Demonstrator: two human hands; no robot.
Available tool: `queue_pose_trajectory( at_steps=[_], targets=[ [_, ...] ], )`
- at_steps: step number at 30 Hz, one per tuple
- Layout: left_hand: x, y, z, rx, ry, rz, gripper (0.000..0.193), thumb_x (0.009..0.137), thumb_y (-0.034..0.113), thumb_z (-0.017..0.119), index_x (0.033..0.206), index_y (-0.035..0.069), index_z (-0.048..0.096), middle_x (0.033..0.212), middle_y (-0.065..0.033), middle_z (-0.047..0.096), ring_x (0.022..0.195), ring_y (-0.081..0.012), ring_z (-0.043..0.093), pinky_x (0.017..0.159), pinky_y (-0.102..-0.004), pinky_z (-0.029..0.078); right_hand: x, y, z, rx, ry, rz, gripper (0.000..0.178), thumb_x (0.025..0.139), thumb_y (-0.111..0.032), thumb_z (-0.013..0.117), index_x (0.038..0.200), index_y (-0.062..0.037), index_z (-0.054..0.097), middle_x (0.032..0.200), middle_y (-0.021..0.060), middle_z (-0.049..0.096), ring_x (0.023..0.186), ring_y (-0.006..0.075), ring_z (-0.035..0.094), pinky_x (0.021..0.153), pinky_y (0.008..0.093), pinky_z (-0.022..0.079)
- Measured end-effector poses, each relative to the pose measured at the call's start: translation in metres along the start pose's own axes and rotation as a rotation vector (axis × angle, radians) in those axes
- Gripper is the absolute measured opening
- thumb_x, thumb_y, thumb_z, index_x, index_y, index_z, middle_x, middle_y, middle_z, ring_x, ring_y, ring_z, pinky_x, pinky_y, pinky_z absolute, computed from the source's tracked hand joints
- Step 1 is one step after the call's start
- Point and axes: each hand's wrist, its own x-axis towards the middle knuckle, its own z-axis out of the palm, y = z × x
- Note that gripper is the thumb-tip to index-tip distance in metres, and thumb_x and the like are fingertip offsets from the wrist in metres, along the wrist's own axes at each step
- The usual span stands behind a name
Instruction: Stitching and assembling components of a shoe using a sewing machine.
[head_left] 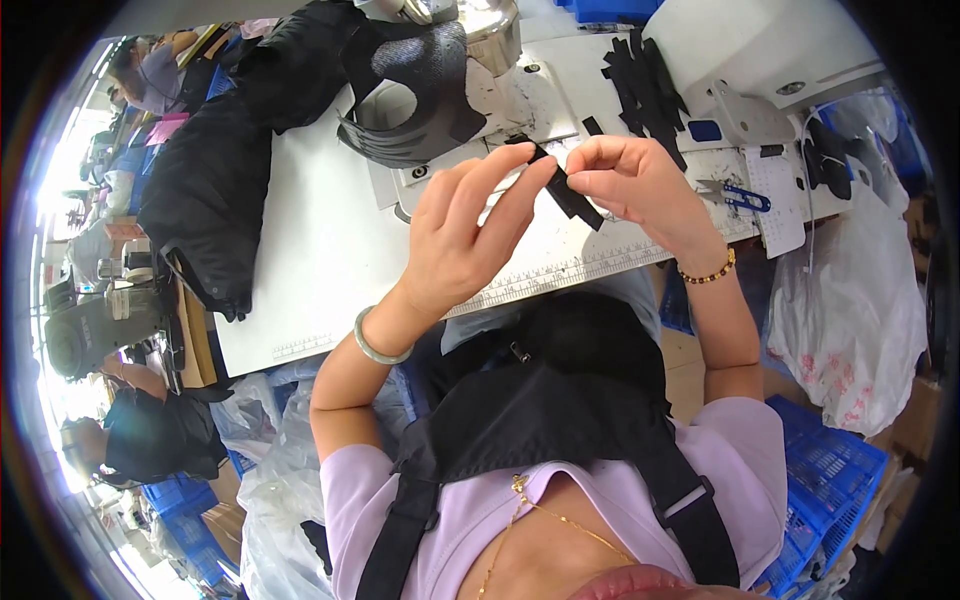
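A short black fabric strip [572, 196] is held just above the near side of the white sewing table. My left hand [462, 222] reaches over from the left, its index and middle fingers on the strip's upper part; its thumb is mostly hidden. From the right, my right hand [645, 188] has thumb and index fingertip pinched together at the strip's edge. A black and grey mesh piece [425, 95] lies beyond my left hand, beside the sewing machine's metal plate [540, 90]. More black strips [645, 85] lie in a heap beyond my right hand.
Blue-handled thread snips [735, 196] lie right of my right hand, beside a white paper sheet [775, 195]. The white machine body [770, 55] stands far right. Bulky black fabric [210, 185] covers the table's left. A white plastic bag [850, 310] hangs at right. Co-workers sit far left.
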Motion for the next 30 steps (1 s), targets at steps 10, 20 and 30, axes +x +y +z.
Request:
queue_pose_trajectory(
  at_steps=[10, 20, 30],
  targets=[
    [0.016, 0.014, -0.002, -1.103, -0.050, -0.862, 0.020, 0.078, -0.004, 0.064, 0.098, -0.001, 0.064, 0.086, -0.0065, 0.061, 0.076, -0.0095, 0.058, 0.065, -0.0216, 0.048, 0.004, 0.004, 0.036, -0.304, 0.337, -0.611, 0.011, 0.079, -0.001, 0.066, 0.087, -0.0027, 0.059, 0.074, -0.0018, 0.059, 0.062, 0.0004, 0.051, 0.053, 0.0151, 0.040],
    [0.013, 0.005, -0.001, -0.964, -0.047, -0.862, 0.011, 0.079, -0.002, 0.064, 0.090, -0.002, 0.064, 0.081, -0.0043, 0.061, 0.071, -0.0067, 0.059, 0.063, -0.0204, 0.048, 0.014, 0.001, 0.039, -0.190, 0.255, -0.547, 0.012, 0.082, -0.004, 0.065, 0.092, -0.0020, 0.058, 0.078, -0.0005, 0.060, 0.064, 0.0012, 0.053, 0.055, 0.0153, 0.042],
    [0.011, 0.007, 0.001, -1.077, 0.049, -0.972, 0.010, 0.083, -0.002, 0.061, 0.092, -0.004, 0.064, 0.083, -0.0047, 0.062, 0.070, -0.0081, 0.059, 0.063, -0.0198, 0.049, 0.023, 0.007, 0.044, -0.309, 0.310, -0.613, 0.017, 0.084, -0.006, 0.062, 0.098, -0.0016, 0.053, 0.084, 0.0016, 0.056, 0.061, 0.0030, 0.052, 0.054, 0.0155, 0.043]
  ],
)
